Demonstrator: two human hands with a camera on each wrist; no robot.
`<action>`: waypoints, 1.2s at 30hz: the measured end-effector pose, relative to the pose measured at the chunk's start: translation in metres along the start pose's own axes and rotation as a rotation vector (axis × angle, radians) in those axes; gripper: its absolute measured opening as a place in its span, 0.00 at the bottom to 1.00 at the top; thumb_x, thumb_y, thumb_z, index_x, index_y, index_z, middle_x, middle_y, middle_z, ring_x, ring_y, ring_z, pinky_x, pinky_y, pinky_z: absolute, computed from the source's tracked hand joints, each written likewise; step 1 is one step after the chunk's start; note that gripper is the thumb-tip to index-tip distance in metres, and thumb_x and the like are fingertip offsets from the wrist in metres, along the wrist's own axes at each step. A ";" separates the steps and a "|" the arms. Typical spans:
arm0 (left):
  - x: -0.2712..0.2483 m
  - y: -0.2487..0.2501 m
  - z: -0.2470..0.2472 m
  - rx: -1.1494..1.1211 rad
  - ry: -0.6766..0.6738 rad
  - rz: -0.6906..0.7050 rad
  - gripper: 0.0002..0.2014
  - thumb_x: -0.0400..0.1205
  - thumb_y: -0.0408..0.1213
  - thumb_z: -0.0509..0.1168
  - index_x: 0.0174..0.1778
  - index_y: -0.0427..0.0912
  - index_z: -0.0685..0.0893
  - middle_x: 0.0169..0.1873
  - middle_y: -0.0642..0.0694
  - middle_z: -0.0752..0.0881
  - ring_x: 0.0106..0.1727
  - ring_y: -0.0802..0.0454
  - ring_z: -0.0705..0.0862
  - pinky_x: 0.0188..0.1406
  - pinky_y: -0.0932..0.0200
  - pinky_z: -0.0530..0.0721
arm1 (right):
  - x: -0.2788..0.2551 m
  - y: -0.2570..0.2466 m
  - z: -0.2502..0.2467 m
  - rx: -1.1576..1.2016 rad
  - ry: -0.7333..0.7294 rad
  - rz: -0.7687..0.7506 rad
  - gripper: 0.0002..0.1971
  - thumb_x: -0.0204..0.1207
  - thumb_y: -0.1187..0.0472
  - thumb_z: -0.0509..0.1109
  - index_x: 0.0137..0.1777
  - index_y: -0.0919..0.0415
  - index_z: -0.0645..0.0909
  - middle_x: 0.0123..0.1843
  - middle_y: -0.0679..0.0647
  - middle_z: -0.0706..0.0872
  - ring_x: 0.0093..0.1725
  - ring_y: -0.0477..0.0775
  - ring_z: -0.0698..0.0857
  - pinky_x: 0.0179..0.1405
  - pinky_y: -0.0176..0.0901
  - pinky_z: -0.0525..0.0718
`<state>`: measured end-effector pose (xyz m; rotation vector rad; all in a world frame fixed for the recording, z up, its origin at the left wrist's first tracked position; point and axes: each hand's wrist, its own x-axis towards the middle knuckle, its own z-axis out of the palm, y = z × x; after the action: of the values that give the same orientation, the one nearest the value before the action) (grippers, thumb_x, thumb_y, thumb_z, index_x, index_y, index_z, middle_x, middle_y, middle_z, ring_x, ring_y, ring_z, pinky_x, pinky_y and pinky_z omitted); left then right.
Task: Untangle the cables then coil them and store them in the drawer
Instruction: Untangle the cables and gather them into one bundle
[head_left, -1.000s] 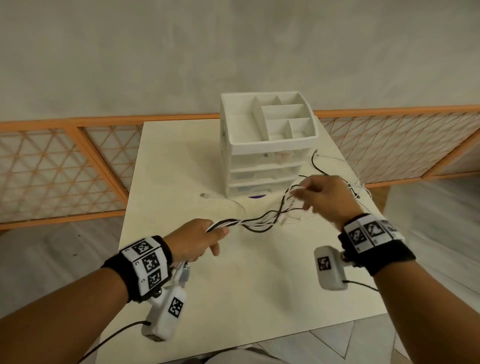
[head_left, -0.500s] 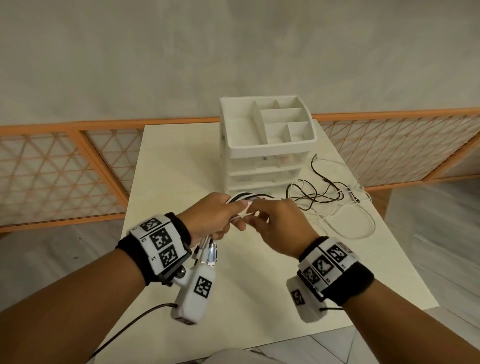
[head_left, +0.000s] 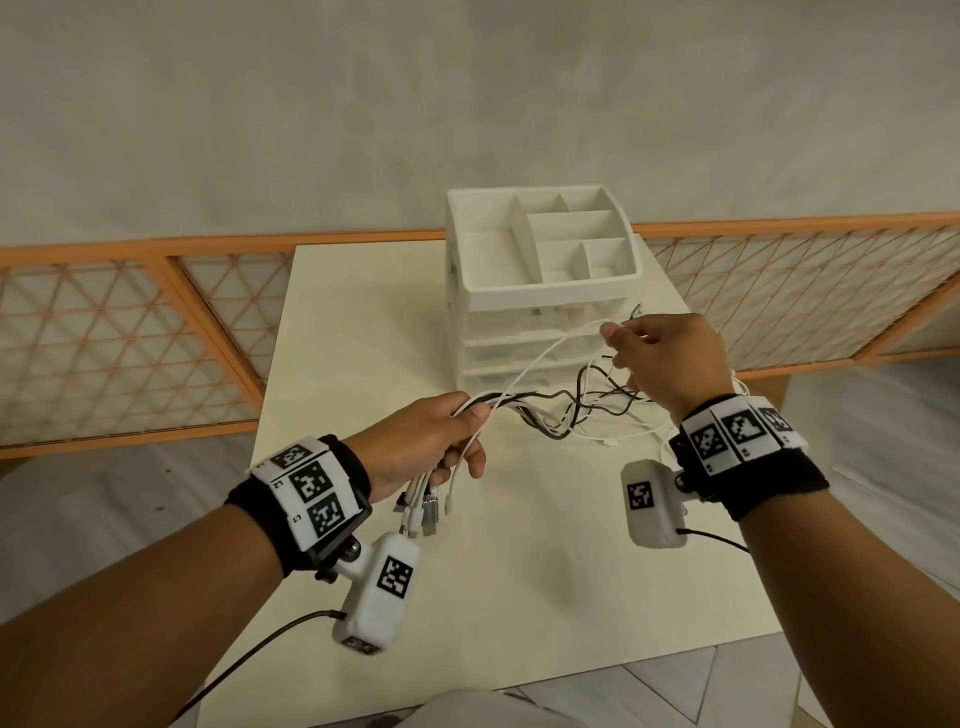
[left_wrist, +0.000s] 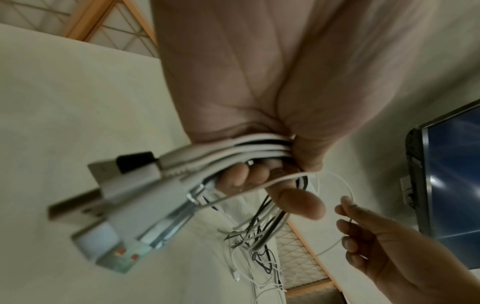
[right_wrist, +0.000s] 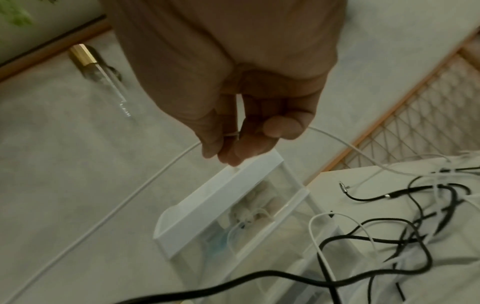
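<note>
The left hand (head_left: 421, 441) grips a bundle of cables (head_left: 524, 410), plugs (left_wrist: 124, 205) dangling; only the left wrist view shows a screen (left_wrist: 451, 185). The right hand (head_left: 670, 358) pinches one white cable (right_wrist: 337, 139) above the tangle (right_wrist: 405, 226) beside the drawers (head_left: 524, 348).

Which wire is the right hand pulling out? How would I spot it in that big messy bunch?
Find the white drawer tower on the table. In front of it, the right hand pinches one thin white wire, which arcs through the air to the left hand and its cable bundle. It alone is lifted; the other black and white cables sag in a tangle.
</note>
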<state>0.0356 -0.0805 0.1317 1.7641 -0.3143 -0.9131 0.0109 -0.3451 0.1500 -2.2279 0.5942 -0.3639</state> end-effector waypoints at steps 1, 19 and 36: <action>0.000 0.000 0.000 0.003 0.005 0.006 0.12 0.91 0.46 0.56 0.47 0.44 0.74 0.29 0.47 0.86 0.23 0.58 0.71 0.23 0.65 0.70 | 0.003 0.003 -0.001 0.024 0.022 0.026 0.11 0.77 0.45 0.74 0.41 0.50 0.90 0.32 0.48 0.91 0.33 0.56 0.90 0.49 0.55 0.91; -0.003 -0.010 -0.004 -0.146 0.050 -0.002 0.12 0.90 0.42 0.60 0.45 0.38 0.79 0.29 0.46 0.82 0.28 0.49 0.81 0.32 0.56 0.84 | -0.001 0.049 0.008 -0.044 -0.076 0.023 0.07 0.81 0.50 0.70 0.43 0.47 0.87 0.35 0.44 0.89 0.25 0.48 0.88 0.41 0.42 0.86; -0.004 0.012 0.002 0.211 0.210 0.111 0.23 0.88 0.54 0.57 0.40 0.41 0.88 0.23 0.53 0.70 0.21 0.55 0.65 0.24 0.62 0.65 | -0.066 -0.026 0.047 -0.223 -0.577 -0.328 0.19 0.72 0.48 0.79 0.62 0.41 0.79 0.29 0.43 0.81 0.27 0.39 0.80 0.36 0.36 0.76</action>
<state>0.0347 -0.0843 0.1441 1.9967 -0.3784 -0.6267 -0.0168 -0.2667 0.1346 -2.4898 -0.0436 0.1992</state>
